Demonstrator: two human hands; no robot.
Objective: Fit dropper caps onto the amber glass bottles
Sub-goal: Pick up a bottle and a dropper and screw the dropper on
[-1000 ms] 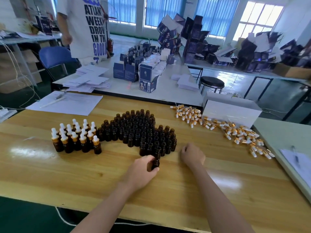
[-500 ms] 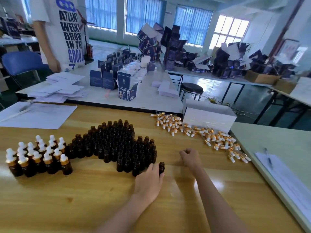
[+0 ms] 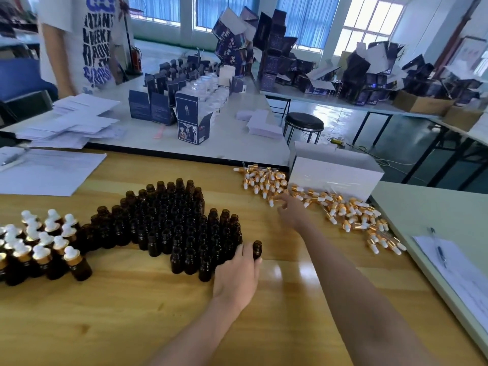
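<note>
A dense cluster of open amber bottles (image 3: 174,220) stands in the middle of the wooden table (image 3: 132,313). At its right edge my left hand (image 3: 237,273) grips a single amber bottle (image 3: 257,249), upright on the table. My right hand (image 3: 291,211) is stretched out with fingers spread over the near edge of the pile of gold-and-white dropper caps (image 3: 340,210), holding nothing. To the far left stands a group of capped bottles (image 3: 39,244) with white bulbs.
A white box (image 3: 335,178) sits behind the caps. Paper sheets (image 3: 50,170) lie at the table's back left. A clipboard with a pen (image 3: 441,252) rests on the pale table to the right. A person (image 3: 79,43) stands beyond the white table of dark cartons (image 3: 190,120).
My right hand has left the table near the bottles and reached forward and right to the cap pile, opening its fingers. My left hand stays on the single bottle.
</note>
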